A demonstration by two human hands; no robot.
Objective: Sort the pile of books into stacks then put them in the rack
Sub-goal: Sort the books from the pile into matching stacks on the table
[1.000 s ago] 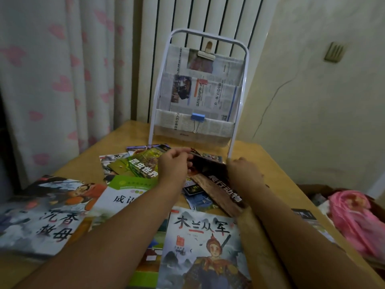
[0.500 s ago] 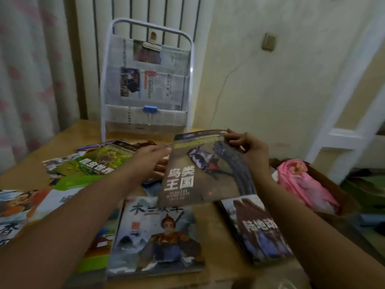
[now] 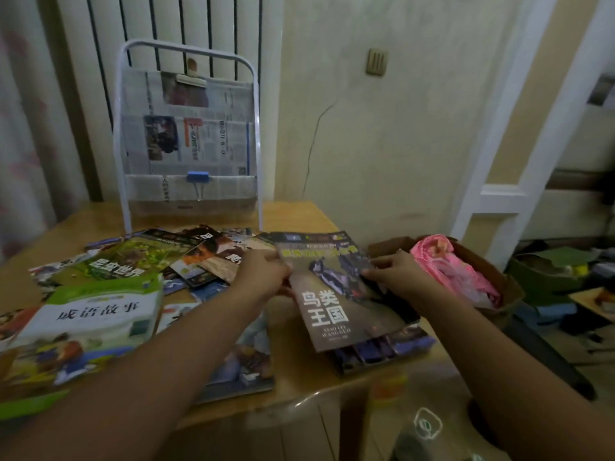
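Observation:
A dark brown bird book [image 3: 336, 301] lies tilted over a small stack of dark books [image 3: 382, 347] at the table's right front corner. My left hand [image 3: 263, 274] grips its left edge and my right hand [image 3: 396, 271] pinches its right edge. A loose pile of books [image 3: 159, 257] spreads across the middle of the wooden table [image 3: 299, 214]. A green and white book [image 3: 96, 314] lies at the left, and a blue-toned book [image 3: 246, 357] sits under my left forearm. The white wire rack [image 3: 186, 134], lined with newspaper, stands at the table's back edge.
A cardboard box [image 3: 499, 277] holding pink cloth [image 3: 449, 264] sits just right of the table. A curtain [image 3: 30, 128] hangs at the left and a radiator [image 3: 173, 28] stands behind the rack. A plastic stool [image 3: 326, 424] is below the table's front edge.
The bird book has come down from mid-air and to the right, onto the dark stack at the table's right corner. Both hands moved down with it, still holding its edges.

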